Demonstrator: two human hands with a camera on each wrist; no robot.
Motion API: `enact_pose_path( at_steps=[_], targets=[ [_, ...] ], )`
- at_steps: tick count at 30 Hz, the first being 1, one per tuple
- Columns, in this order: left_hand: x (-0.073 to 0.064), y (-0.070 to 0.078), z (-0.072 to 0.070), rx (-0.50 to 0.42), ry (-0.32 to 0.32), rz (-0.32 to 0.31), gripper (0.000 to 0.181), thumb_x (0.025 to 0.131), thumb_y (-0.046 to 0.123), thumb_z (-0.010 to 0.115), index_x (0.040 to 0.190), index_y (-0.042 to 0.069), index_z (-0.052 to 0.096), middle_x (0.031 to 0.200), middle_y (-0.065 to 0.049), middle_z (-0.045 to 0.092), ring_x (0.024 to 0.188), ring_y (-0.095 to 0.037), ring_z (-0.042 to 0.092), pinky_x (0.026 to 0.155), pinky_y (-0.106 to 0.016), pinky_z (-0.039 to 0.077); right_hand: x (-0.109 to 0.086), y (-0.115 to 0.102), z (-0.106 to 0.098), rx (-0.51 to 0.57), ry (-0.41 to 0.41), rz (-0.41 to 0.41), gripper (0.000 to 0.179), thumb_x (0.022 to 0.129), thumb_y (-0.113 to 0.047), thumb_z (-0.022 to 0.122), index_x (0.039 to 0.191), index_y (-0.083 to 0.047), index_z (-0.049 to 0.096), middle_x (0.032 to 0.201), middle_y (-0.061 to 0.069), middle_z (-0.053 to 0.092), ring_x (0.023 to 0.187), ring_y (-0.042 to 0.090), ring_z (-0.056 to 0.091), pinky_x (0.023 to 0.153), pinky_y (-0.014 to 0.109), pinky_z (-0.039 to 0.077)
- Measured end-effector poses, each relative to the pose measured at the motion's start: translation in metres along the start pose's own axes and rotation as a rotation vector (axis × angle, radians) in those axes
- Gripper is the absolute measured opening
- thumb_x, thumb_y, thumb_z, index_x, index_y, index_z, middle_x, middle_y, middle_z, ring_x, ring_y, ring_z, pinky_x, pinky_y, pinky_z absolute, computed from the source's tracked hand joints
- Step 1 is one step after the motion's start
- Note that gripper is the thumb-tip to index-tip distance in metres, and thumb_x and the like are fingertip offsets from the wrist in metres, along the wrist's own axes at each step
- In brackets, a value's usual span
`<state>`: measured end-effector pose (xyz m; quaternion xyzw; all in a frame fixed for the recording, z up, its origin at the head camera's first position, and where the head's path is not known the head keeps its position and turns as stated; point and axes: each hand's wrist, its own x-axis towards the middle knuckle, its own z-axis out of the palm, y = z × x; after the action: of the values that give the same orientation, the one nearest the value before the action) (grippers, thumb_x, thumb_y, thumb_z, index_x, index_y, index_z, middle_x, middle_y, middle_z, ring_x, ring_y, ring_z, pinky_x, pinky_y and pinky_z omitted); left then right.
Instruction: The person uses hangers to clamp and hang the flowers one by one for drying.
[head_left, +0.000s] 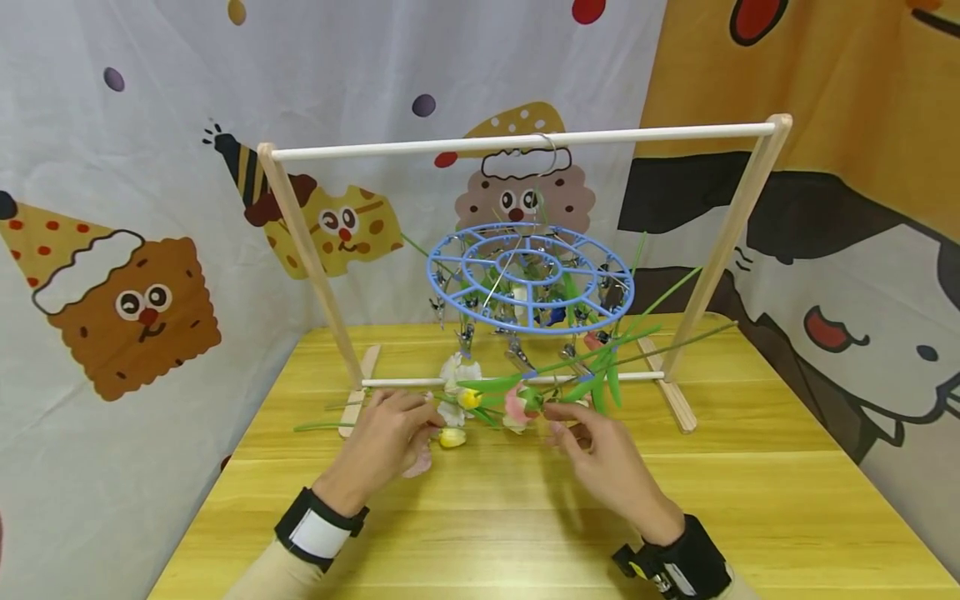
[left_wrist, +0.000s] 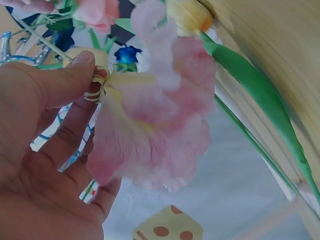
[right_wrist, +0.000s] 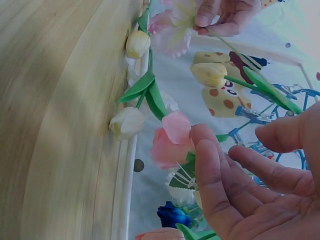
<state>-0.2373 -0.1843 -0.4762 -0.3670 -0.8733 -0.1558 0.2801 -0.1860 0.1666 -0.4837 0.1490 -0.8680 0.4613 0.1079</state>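
Observation:
My left hand (head_left: 390,435) pinches the stem of a pale pink ruffled flower (left_wrist: 150,135) between thumb and fingers, just under its bloom. The bloom hangs below the hand in the head view. A yellow tulip (head_left: 453,437) is right beside those fingertips. My right hand (head_left: 603,457) has its fingers loosely extended at a pink rose (right_wrist: 170,142). Its index fingertip is right at the rose's base, and the thumb stands apart. Above both hands, a round blue clip hanger (head_left: 530,327) carries several flowers upside down from metal clips.
The hanger hooks over the white bar (head_left: 420,147) of a wooden rack on the table (head_left: 480,533). A lower white rod (head_left: 630,377) runs behind the flowers. White tulips (right_wrist: 127,123) and a blue rose (right_wrist: 173,215) hang nearby. Long green stems (head_left: 675,340) stick out to the right.

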Motion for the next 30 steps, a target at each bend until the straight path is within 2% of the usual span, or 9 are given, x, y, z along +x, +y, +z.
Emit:
enact_pose_path(
  at_steps=[3,8,12,16,19,22,24,27,30],
  targets=[
    [0.003,0.005,0.001,-0.043,0.005,0.010,0.021,0.093,0.010,0.100,0.101,0.025,0.088,0.099,0.010,0.083,0.098,-0.016,0.081,0.097,-0.050,0.064,-0.002,-0.001,0.000,0.000,0.008,-0.025,0.031,0.114,-0.005,0.075,0.145,-0.006,0.079,0.124,0.006,0.087,0.097,0.017,0.085,0.083,0.026,0.068],
    [0.009,0.016,0.003,-0.099,0.021,0.030,0.021,0.093,0.010,0.100,0.102,0.024,0.086,0.099,0.010,0.084,0.097,-0.014,0.080,0.094,-0.049,0.063,-0.006,-0.006,0.001,0.026,0.041,-0.101,0.027,0.109,-0.011,0.083,0.136,-0.013,0.083,0.112,-0.001,0.089,0.097,0.005,0.083,0.087,0.026,0.070],
    [0.016,0.027,0.005,-0.129,0.046,0.046,0.021,0.093,0.010,0.100,0.102,0.023,0.086,0.101,0.009,0.085,0.100,-0.014,0.081,0.095,-0.048,0.063,-0.006,-0.012,0.003,0.179,0.065,-0.194,0.028,0.109,-0.007,0.082,0.137,-0.010,0.081,0.117,0.008,0.090,0.101,0.006,0.086,0.090,0.031,0.073],
    [0.022,0.037,0.009,-0.169,0.058,0.064,0.020,0.094,0.008,0.098,0.104,0.022,0.088,0.102,0.008,0.085,0.098,-0.014,0.080,0.094,-0.046,0.063,-0.006,-0.020,0.004,0.356,0.086,-0.235,0.023,0.111,0.004,0.075,0.131,-0.004,0.081,0.114,0.018,0.089,0.099,0.014,0.089,0.087,0.040,0.074],
    [0.026,0.041,0.010,-0.212,0.060,0.064,0.017,0.096,0.011,0.097,0.105,0.021,0.088,0.100,0.008,0.084,0.094,-0.014,0.078,0.092,-0.043,0.062,-0.006,-0.025,0.003,0.399,0.127,-0.237,0.019,0.111,0.006,0.073,0.126,-0.003,0.081,0.108,0.017,0.090,0.095,0.016,0.089,0.085,0.041,0.074],
    [0.030,0.040,0.007,-0.276,0.079,0.059,0.015,0.096,0.016,0.097,0.105,0.020,0.086,0.099,0.007,0.082,0.088,-0.014,0.075,0.086,-0.038,0.060,-0.005,-0.029,0.001,0.396,0.159,-0.239,0.017,0.111,0.006,0.072,0.126,0.001,0.080,0.108,0.016,0.090,0.093,0.014,0.089,0.083,0.039,0.074],
    [0.034,0.038,0.003,-0.337,0.129,0.060,0.015,0.097,0.013,0.097,0.103,0.018,0.084,0.096,0.005,0.080,0.082,-0.014,0.073,0.079,-0.034,0.061,-0.005,-0.030,-0.001,0.395,0.171,-0.241,0.017,0.111,0.006,0.072,0.126,0.004,0.080,0.107,0.016,0.090,0.092,0.013,0.089,0.082,0.037,0.074],
    [0.043,0.035,-0.006,-0.380,0.256,0.032,0.015,0.098,0.006,0.094,0.102,0.013,0.081,0.093,0.000,0.081,0.078,-0.015,0.075,0.071,-0.032,0.065,-0.004,-0.031,-0.004,0.398,0.176,-0.251,0.017,0.111,0.008,0.072,0.125,0.006,0.079,0.105,0.018,0.089,0.091,0.013,0.089,0.082,0.036,0.073],
    [0.054,0.036,-0.015,-0.382,0.357,-0.075,0.013,0.103,0.006,0.089,0.112,0.006,0.079,0.098,-0.007,0.083,0.084,-0.018,0.080,0.076,-0.037,0.070,-0.003,-0.031,-0.005,0.400,0.181,-0.266,0.016,0.111,0.009,0.072,0.125,0.008,0.079,0.104,0.020,0.089,0.090,0.012,0.089,0.082,0.036,0.073]
  ],
)
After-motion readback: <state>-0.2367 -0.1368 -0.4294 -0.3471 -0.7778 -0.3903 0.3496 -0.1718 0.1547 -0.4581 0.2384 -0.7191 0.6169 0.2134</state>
